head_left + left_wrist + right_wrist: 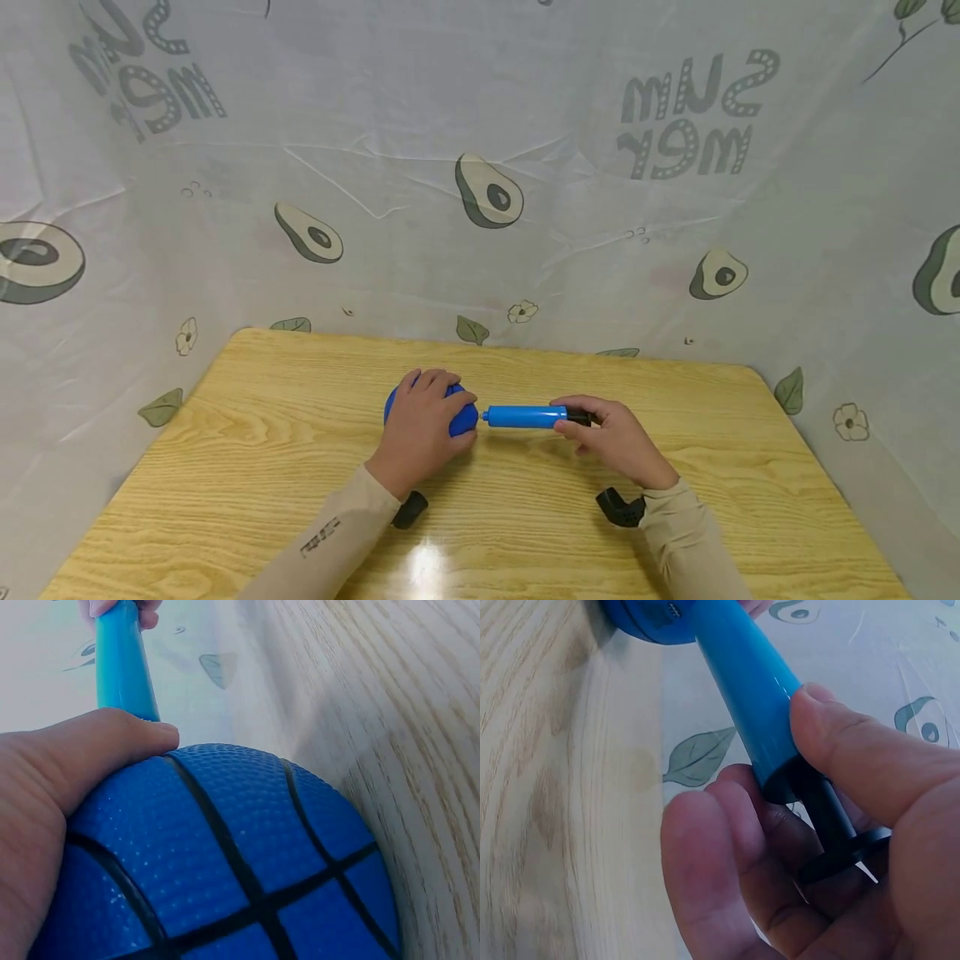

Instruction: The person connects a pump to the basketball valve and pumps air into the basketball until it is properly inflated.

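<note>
A small blue basketball (225,825) with black seams rests on the wooden table, and my left hand (423,425) grips it from above, fingers spread over its top. In my right hand (615,437) is a blue hand pump (525,417), lying level with its nozzle end pointed left at the ball. The thumb (832,724) presses the barrel near its rear end, with the fingers curled beneath. The black plunger handle (836,859) sticks out a short way behind the barrel, close to the palm. At the nozzle, a thin tip meets the ball's right side.
The wood-grain table (525,533) runs back to a pale curtain (390,208) printed with avocados and leaves. One black curved piece (621,508) shows by the right wrist, another black piece (410,510) by the left sleeve. The curtain also hangs along both sides.
</note>
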A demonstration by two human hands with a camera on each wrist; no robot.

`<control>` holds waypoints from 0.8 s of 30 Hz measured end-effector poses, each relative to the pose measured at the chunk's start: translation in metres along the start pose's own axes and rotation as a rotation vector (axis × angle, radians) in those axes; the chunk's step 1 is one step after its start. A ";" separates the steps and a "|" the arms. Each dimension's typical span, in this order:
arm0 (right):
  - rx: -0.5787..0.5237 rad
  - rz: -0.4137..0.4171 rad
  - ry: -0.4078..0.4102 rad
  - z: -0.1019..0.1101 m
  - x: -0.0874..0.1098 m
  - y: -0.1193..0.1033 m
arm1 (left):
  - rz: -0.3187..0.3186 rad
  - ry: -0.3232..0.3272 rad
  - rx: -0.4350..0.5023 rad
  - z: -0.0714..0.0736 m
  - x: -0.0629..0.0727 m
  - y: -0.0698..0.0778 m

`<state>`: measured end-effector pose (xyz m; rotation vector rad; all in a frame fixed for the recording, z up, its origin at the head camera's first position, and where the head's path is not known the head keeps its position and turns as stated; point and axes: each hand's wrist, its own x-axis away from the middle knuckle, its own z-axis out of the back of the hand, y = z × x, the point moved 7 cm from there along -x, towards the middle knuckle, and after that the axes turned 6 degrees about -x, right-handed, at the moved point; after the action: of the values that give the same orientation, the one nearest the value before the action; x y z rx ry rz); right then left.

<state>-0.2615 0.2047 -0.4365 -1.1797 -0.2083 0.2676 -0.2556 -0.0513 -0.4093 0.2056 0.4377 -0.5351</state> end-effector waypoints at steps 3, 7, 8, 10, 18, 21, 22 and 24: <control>-0.003 0.001 0.007 0.001 0.000 -0.001 | 0.001 0.001 0.005 0.000 0.001 -0.001; -0.007 0.002 0.013 0.001 0.001 -0.002 | 0.005 0.007 0.018 0.000 0.002 -0.003; -0.008 0.003 0.014 0.001 0.001 -0.002 | 0.007 0.008 0.019 0.001 0.002 -0.004; -0.012 0.005 0.016 0.001 0.000 -0.002 | 0.008 0.008 0.021 0.000 0.002 -0.005; 0.002 0.019 0.030 0.002 0.001 -0.004 | 0.000 0.011 0.024 0.000 0.002 -0.007; 0.018 0.027 0.036 0.003 0.001 -0.005 | 0.000 0.008 0.023 0.000 0.003 -0.007; 0.025 0.030 0.037 0.003 0.002 -0.005 | 0.000 0.003 0.020 0.000 0.003 -0.007; 0.035 0.035 0.040 0.004 0.002 -0.006 | 0.004 -0.004 0.013 0.000 0.003 -0.008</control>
<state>-0.2603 0.2065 -0.4293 -1.1541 -0.1480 0.2769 -0.2575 -0.0592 -0.4118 0.2182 0.4303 -0.5349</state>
